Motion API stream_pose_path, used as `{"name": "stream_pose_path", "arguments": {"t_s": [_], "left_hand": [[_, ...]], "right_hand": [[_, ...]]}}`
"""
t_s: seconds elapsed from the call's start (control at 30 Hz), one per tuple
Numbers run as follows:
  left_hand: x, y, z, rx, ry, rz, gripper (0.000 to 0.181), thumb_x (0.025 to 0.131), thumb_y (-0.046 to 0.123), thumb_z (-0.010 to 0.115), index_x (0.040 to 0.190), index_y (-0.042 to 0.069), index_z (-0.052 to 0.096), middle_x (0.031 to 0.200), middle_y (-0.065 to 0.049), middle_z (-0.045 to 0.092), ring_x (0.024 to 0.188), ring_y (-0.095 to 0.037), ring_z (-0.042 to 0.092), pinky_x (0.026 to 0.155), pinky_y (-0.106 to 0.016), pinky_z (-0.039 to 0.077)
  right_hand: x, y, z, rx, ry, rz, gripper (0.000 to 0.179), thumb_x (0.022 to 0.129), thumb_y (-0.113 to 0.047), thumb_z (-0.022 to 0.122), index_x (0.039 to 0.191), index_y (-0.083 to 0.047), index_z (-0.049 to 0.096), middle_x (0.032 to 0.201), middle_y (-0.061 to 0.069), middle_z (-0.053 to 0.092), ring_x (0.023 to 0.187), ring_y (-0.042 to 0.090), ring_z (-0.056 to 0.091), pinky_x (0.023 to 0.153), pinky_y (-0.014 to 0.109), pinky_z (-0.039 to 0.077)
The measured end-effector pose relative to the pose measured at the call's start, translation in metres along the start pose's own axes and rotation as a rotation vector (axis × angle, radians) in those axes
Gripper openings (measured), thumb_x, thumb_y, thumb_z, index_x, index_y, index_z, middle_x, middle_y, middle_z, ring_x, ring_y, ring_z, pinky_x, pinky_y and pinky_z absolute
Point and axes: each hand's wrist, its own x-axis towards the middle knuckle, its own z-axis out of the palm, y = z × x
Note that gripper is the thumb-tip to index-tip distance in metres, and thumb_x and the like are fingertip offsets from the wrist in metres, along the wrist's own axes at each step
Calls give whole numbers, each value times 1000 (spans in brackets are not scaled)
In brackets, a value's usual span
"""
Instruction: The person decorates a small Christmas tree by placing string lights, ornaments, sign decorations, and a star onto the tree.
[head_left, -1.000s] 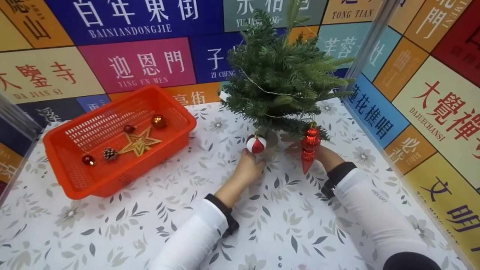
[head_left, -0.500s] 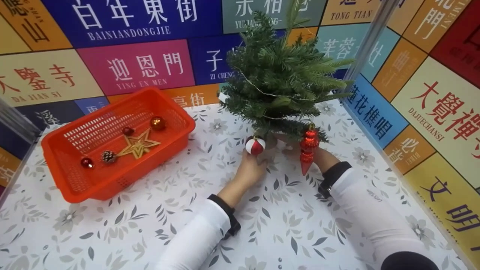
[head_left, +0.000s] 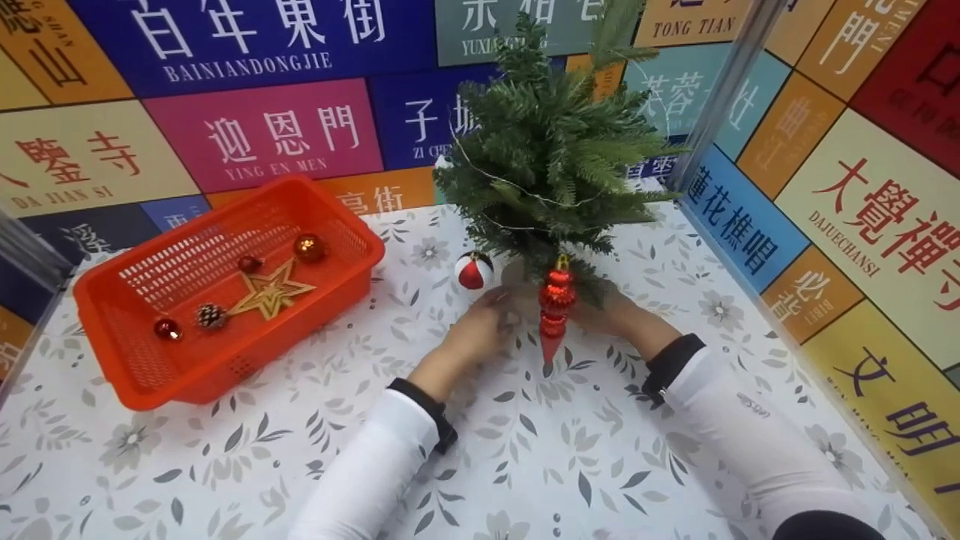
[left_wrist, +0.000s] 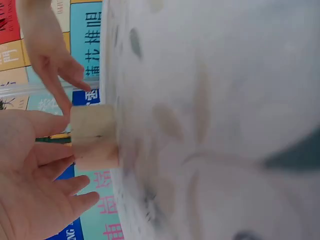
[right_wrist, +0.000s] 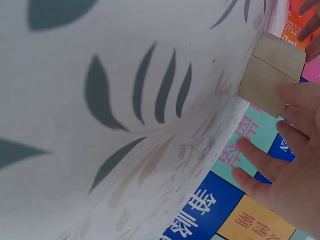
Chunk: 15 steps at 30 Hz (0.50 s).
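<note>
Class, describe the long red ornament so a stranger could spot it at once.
Find the green tree right of the red basket. From its lowest front branches hangs the red ornament. It is long and tapers to a downward point, unlike the round ball nearby.

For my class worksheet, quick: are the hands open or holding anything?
Left hand: open, touching the beige block.
Right hand: open, touching the same block.
</note>
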Motion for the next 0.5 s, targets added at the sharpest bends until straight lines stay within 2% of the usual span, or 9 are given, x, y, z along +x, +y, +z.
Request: {"name": "stream_pose_path", "arguments": {"t_s": [0.07, 0.1, 0.2, 0.27, 0.33, 0.4, 0.5], "left_hand": [[0, -3, -6, -6, -19, -8, 33, 94, 6, 53, 126, 1, 59, 144, -19, 47, 132, -32, 47, 112, -36, 38], [0, -4, -8, -13, -30, -16, 36, 94, 6, 52, 129, 1, 57, 145, -19, 47, 132, -32, 47, 112, -37, 38], [-1, -10, -11, -37, -69, -48, 41, 96, 7, 50, 136, -1, 51, 145, -19, 46, 130, -33, 49, 112, -37, 37], [-2, -14, -12, -78, -85, -53, 39, 96, 10, 51, 134, 0, 53, 142, -19, 49, 129, -33, 50, 112, -39, 37], [-3, -18, -12, -140, -88, -58, 33, 96, 12, 54, 127, 0, 59, 133, -19, 57, 124, -32, 54, 109, -40, 40], [-5, -19, -14, -226, -95, -74, 32, 98, 16, 53, 125, 0, 59, 126, -19, 60, 121, -32, 55, 108, -42, 40], [-9, -22, -15, -321, -176, -53, 36, 100, 11, 46, 131, -6, 52, 132, -24, 55, 128, -36, 49, 112, -47, 35]], "right_hand": [[-5, -17, -5, -58, 29, 24, 43, 95, -17, 57, 131, 5, 52, 127, 28, 58, 112, 46, 56, 98, 55, 45], [-6, -20, -5, -97, 37, 6, 44, 96, -18, 55, 134, 4, 51, 129, 28, 56, 113, 47, 56, 99, 55, 45], [-6, -23, -5, -260, 42, -113, 37, 96, -16, 54, 128, 1, 57, 126, 27, 58, 110, 48, 57, 96, 57, 46], [-7, -22, -5, -331, 48, -166, 35, 96, -14, 54, 127, 0, 58, 129, 25, 57, 114, 47, 55, 96, 57, 45], [-10, -22, -4, -376, 48, -202, 38, 91, -10, 59, 128, 1, 57, 131, 24, 56, 117, 47, 53, 97, 59, 44], [-12, -22, -2, -388, 40, -205, 47, 88, -6, 61, 134, 2, 52, 136, 26, 51, 122, 47, 49, 102, 59, 41], [-15, -24, 0, -401, 28, -235, 53, 87, -6, 64, 137, 1, 50, 139, 26, 48, 125, 45, 48, 105, 55, 40]]}}
